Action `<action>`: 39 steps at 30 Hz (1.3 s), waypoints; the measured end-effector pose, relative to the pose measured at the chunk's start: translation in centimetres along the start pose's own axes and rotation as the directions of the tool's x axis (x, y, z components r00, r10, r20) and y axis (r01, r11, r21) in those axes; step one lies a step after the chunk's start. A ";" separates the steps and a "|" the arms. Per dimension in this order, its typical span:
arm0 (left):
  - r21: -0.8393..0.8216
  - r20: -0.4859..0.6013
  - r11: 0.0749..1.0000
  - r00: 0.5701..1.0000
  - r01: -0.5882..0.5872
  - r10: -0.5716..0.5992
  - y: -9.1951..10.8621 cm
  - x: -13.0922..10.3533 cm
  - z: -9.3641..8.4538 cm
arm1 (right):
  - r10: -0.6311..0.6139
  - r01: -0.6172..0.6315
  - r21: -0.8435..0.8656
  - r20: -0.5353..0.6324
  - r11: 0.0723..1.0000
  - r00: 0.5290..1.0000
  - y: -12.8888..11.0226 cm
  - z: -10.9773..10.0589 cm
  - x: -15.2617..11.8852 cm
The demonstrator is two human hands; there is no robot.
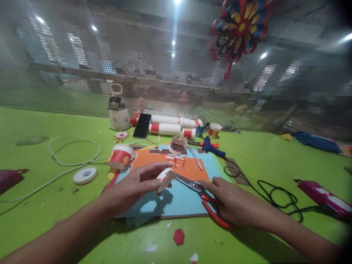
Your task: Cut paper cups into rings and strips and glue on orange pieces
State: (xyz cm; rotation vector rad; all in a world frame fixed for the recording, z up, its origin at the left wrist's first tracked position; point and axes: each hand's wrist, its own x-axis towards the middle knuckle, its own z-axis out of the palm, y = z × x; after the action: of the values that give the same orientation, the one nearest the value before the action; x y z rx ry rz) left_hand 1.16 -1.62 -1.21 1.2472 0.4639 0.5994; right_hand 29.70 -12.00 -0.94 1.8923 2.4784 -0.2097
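Observation:
My left hand pinches a small, shallow white piece of a paper cup between thumb and fingers, tilted above the coloured sheets. Scissors with red handles are in my right hand, its fingers around the loops. The blades point left, with their tips at the cup piece; whether they touch it I cannot tell. Beneath both hands lies a light blue sheet, with an orange sheet behind it. Red and white scraps, including a red hexagon, lie near the front.
A red-and-white paper cup and a white disc lie left. Stacked cups, a phone and a bottle stand behind. A blue glue gun trails a black cord rightward, near a purple power strip.

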 end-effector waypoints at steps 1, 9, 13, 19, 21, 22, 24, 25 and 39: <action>0.004 -0.005 1.000 1.000 -0.015 0.015 0.1 0.0 0.0 | 0.005 -0.005 0.015 0.005 1.000 1.000 0.1 0.1 0.3; 0.030 0.076 0.994 0.992 -0.106 0.103 0.5 -0.1 -0.7 | 0.081 -0.076 0.078 -0.063 0.994 0.995 0.8 -0.1 0.7; 0.037 0.121 0.991 0.985 -0.131 0.126 0.7 0.1 -1.1 | -0.018 0.064 0.122 -0.345 0.990 0.938 1.7 0.4 -0.3; 0.004 0.147 0.997 0.986 -0.081 0.080 1.0 0.1 -1.5 | -0.243 0.273 -0.036 -0.578 0.961 0.779 2.6 -0.5 0.5; -0.023 0.173 0.999 0.984 -0.040 0.043 0.8 0.0 -1.5 | -0.290 0.275 -0.120 -0.597 0.954 0.748 3.0 -0.7 1.1; -0.038 0.186 0.999 0.982 -0.023 0.030 0.7 0.0 -1.5 | -0.315 0.274 -0.162 -0.607 0.948 0.730 3.2 -0.6 1.3; -0.069 0.199 0.998 0.980 0.007 0.007 0.5 0.0 -1.5 | -0.353 0.277 -0.220 -0.607 0.935 0.712 3.7 -0.1 1.6; -0.081 0.196 0.997 0.981 0.021 -0.004 0.3 0.0 -1.5 | -0.372 0.286 -0.238 -0.602 0.928 0.707 3.9 0.3 1.6; -0.126 0.151 0.985 0.983 0.121 -0.101 0.0 -0.1 -1.3 | -0.409 0.293 -0.288 -0.562 0.912 0.719 4.2 1.4 0.8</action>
State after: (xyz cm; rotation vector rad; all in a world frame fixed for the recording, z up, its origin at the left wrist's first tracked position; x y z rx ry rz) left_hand 0.26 -0.68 -1.54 1.1190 0.3631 0.4348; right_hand 33.47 -10.35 -2.79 1.5595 3.1122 0.7385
